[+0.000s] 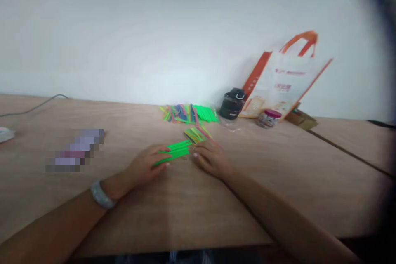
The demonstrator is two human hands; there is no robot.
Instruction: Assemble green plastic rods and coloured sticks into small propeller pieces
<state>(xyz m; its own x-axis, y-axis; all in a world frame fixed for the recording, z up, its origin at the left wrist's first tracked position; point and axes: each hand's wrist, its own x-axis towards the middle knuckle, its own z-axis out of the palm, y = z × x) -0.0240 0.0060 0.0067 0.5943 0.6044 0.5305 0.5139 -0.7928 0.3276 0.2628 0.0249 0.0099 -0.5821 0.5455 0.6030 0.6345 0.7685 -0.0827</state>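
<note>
A row of bright green flat strips (177,150) lies slantwise on the wooden table between my two hands. At its left end, my left hand (150,161) grips the strips, with some fingers over the top and a bracelet on the wrist. My right hand (212,156) has its fingers bent and closed at the right end of the same strips; its exact hold is partly hidden. Just behind my right hand sits a small pile of yellow, green and pink strips (197,134). Farther back lie mixed coloured strips (179,113) and a bundle of green strips (206,113).
A black bottle (232,104) stands near the wall, beside a white and orange bag (284,80). In front of the bag is a red-lidded jar (269,119), with a cardboard box (301,119) to its right. A pixelated object (77,148) and a cable (37,109) are on the left.
</note>
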